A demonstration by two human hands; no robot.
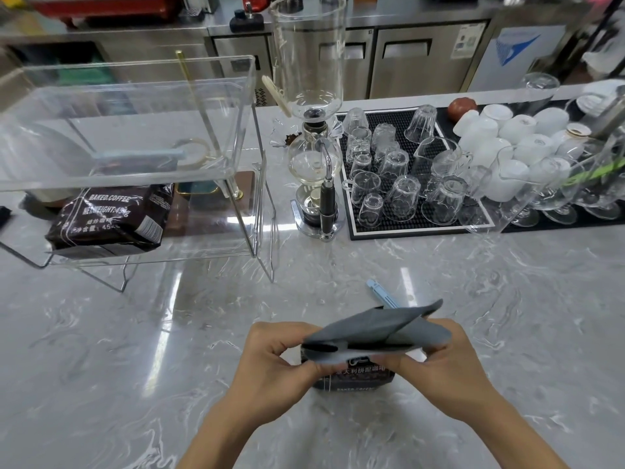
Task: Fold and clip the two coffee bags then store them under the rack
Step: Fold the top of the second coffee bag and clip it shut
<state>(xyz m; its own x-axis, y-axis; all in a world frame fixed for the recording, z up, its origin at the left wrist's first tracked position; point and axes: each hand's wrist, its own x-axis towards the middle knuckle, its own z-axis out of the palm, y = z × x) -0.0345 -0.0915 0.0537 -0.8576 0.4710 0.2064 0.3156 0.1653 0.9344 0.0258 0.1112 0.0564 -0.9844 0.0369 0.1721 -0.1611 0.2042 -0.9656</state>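
Observation:
A dark coffee bag (355,377) stands on the marble counter in front of me, its grey top flap (378,330) bent over. My left hand (274,360) pinches the flap's left end and my right hand (439,360) grips its right end. A light blue clip (384,294) lies on the counter just behind the bag, partly hidden by the flap. A second coffee bag (111,218) lies under the clear acrylic rack (142,157) at the left, with a blue clip (138,157) across its top end.
A glass siphon coffee maker (313,130) stands right of the rack. Behind it, a black mat (419,228) holds several upturned glasses, with white cups (507,140) and stemware further right. Steel cabinets line the back.

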